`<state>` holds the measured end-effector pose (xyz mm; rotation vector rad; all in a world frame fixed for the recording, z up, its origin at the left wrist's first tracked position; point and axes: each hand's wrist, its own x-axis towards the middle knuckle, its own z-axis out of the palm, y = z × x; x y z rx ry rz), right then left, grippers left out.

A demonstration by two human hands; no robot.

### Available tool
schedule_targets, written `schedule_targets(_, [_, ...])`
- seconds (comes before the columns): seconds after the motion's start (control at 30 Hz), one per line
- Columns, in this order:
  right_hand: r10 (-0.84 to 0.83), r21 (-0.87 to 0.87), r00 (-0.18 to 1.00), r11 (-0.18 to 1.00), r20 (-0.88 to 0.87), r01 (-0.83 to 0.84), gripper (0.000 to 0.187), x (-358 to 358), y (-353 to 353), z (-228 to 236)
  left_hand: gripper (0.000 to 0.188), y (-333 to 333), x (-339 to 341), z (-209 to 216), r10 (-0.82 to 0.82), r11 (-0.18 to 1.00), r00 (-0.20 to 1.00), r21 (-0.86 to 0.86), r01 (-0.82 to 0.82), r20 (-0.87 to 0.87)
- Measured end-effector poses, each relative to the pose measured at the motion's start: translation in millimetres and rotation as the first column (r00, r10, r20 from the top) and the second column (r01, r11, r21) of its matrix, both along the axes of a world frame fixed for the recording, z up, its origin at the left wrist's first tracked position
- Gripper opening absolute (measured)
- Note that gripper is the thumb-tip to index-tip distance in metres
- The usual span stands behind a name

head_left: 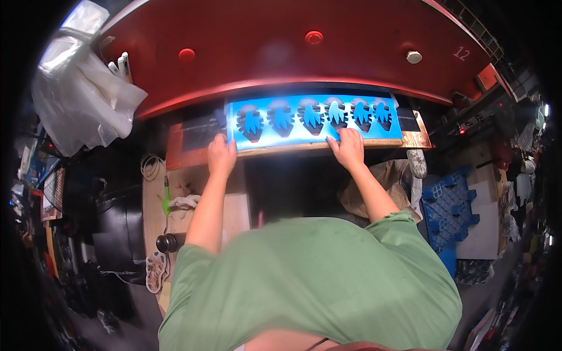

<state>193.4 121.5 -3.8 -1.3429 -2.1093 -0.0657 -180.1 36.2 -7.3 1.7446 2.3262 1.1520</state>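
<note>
A glossy blue sheet (291,136) lies across the wooden-edged bed under the red machine. A row of several jagged, leaf-like shapes is cut out of it, and dark gaps show through. My left hand (222,155) is closed at the sheet's left front corner, thumb along its edge. The front edge right of the middle is where my right hand (349,148) grips, with fingers curled and thumb to the left. How far the fingertips reach under the sheet is hidden.
The red machine beam (257,50) spans the far side. Clear plastic bags (82,88) hang at the left. A green clamp-like tool (166,199) and a dark bottle (167,243) are left of my arm; a brown sack (374,190) and a blue plastic pallet (449,207) stand right.
</note>
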Motion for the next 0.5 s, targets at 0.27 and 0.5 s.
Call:
schedule_targets(0.27, [-0.207, -0.311, 0.791, 0.95, -0.576, 0.023, 0.02, 26, -1, 8, 0.025, -37, 2, 5, -0.104, 0.988, 0.994, -0.115, 0.107, 0.037])
schedule_targets(0.5, [-0.026, -0.278, 0.957, 0.959, -0.29, -0.059, 0.048, -94, 37, 20, 0.034, -15, 46, 20, -0.319, 0.928, 0.937, 0.157, 0.339, -0.14])
